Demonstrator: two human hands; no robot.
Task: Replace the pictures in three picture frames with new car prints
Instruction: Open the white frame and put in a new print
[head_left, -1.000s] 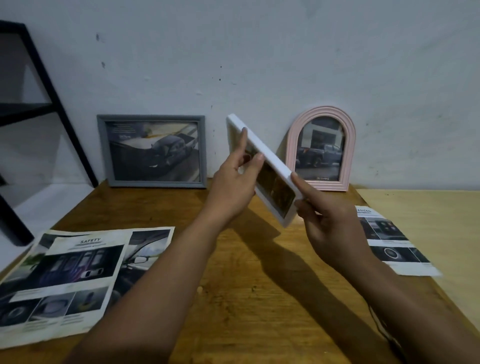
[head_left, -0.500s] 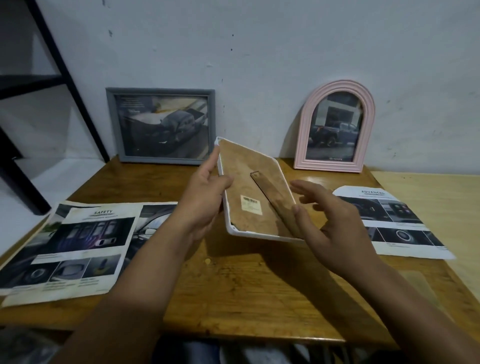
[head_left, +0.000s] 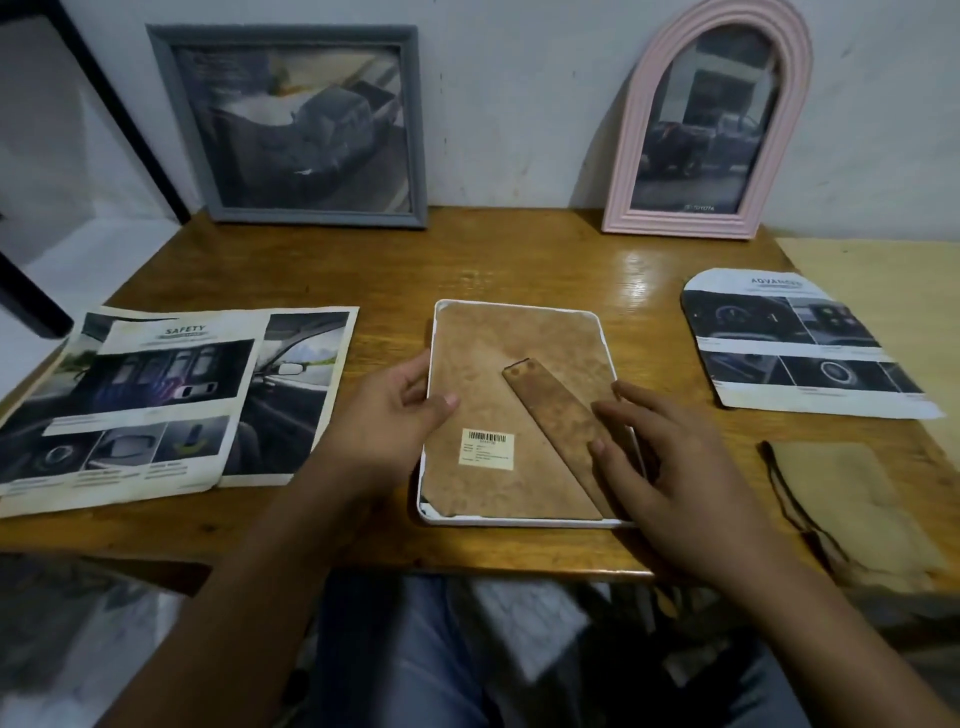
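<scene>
SAFETY print at 9 o'clock on desk. Left hand pinches left rim of white frame, thumb on brown backing. Frame face-down at desk centre. Right hand, fingers spread, rests on stand flap. ADVANCED print at 3 o'clock.

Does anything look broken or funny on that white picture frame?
Yes. The white frame lies face down, and its brown backing board looks chipped at the near-left corner, leaving a small gap there.

white frame: face-down, table centre | grey frame, pink arched frame: upright against wall
</scene>
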